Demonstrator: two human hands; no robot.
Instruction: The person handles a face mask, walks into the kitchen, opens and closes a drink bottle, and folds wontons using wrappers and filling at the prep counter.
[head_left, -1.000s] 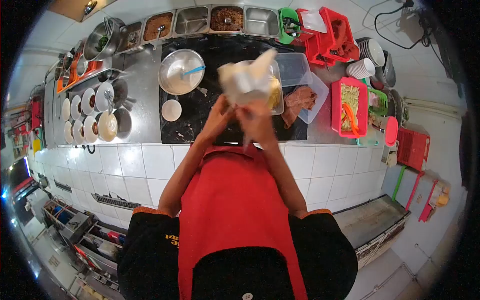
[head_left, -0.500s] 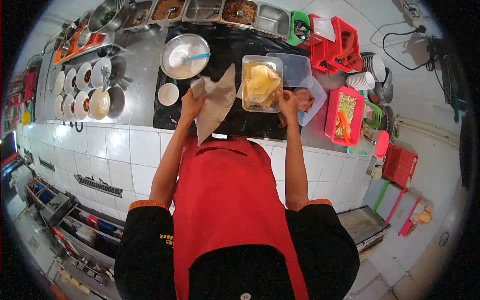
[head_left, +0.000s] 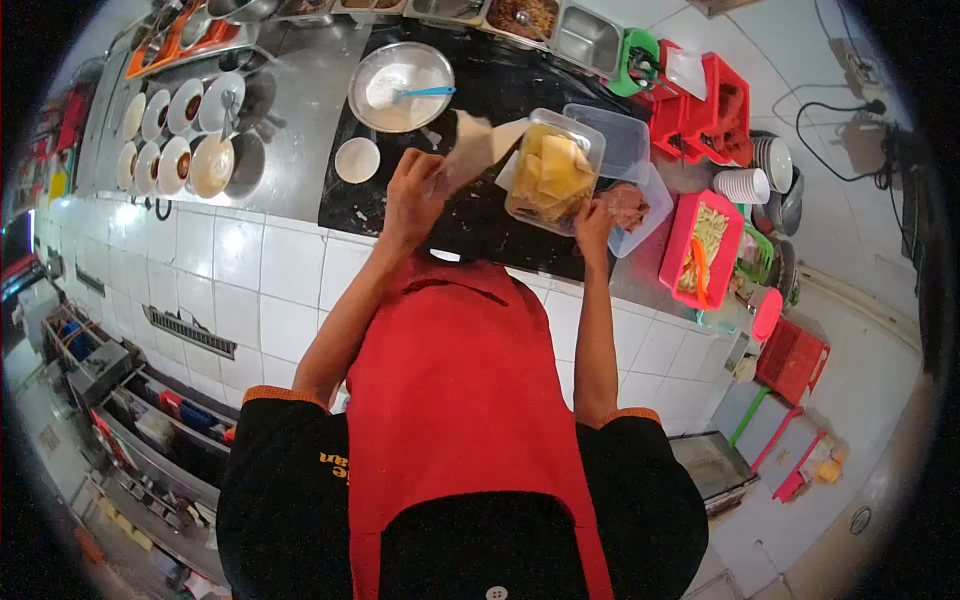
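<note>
My left hand is closed on a sheet of brown paper, which is smeared by motion and stretches toward a clear plastic tub. Thin pale-yellow sheets, like dough wrappers, are stacked in that tub. With fingers pinched, my right hand grips the tub's near right corner. Just right of it, a lump of pinkish minced meat lies in a clear tray. A metal bowl of white powder with a blue-handled utensil stands beyond my left hand, near a small white bowl.
Several bowls with dark sauce stand on the steel counter at left. Steel pans line the back. At right are red baskets, a pink tray of cut vegetables, and stacked white bowls. Another clear container sits behind the tub.
The brown paper, hanging over the counter edge before, has been lifted and swung toward the tub by my left hand. My right hand stays at the tub's corner. The view has turned slightly.
</note>
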